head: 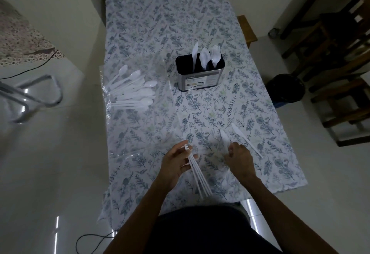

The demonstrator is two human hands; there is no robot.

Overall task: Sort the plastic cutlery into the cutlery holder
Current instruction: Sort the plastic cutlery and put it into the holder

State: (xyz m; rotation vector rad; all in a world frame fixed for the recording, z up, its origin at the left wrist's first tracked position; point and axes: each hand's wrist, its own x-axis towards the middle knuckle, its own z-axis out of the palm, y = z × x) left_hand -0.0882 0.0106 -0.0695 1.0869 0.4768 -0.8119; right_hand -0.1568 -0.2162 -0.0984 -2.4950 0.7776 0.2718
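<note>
Long table draped in a white cloth printed with blue-grey leaves and flowers [200,13], running away from the camera. Past mid-table, an oval metal cutlery holder with a black insert [200,77]: one white plastic knife [194,53] upright in the left compartment, white plastic spoons [205,57] in the middle, white plastic forks [215,54] in the right. Left of the holder and well apart from it, a loose pile of white plastic spoons [134,91] lying on clear plastic wrap [140,63], bowls pointing right.

Near the front edge, both bare forearms reaching forward from the bottom of the view. Left hand [176,163] turned palm inward, fingers curled around a fanned bundle of white plastic knives [198,175], handles trailing back toward the body. Right hand [238,157] palm down, fingers bent and pinching at another white plastic knife, blurred [224,136], on the cloth; whether actually gripped, cannot tell. Just right of that hand, a single white plastic knife lying diagonally [246,139] on the cloth, untouched.
</note>
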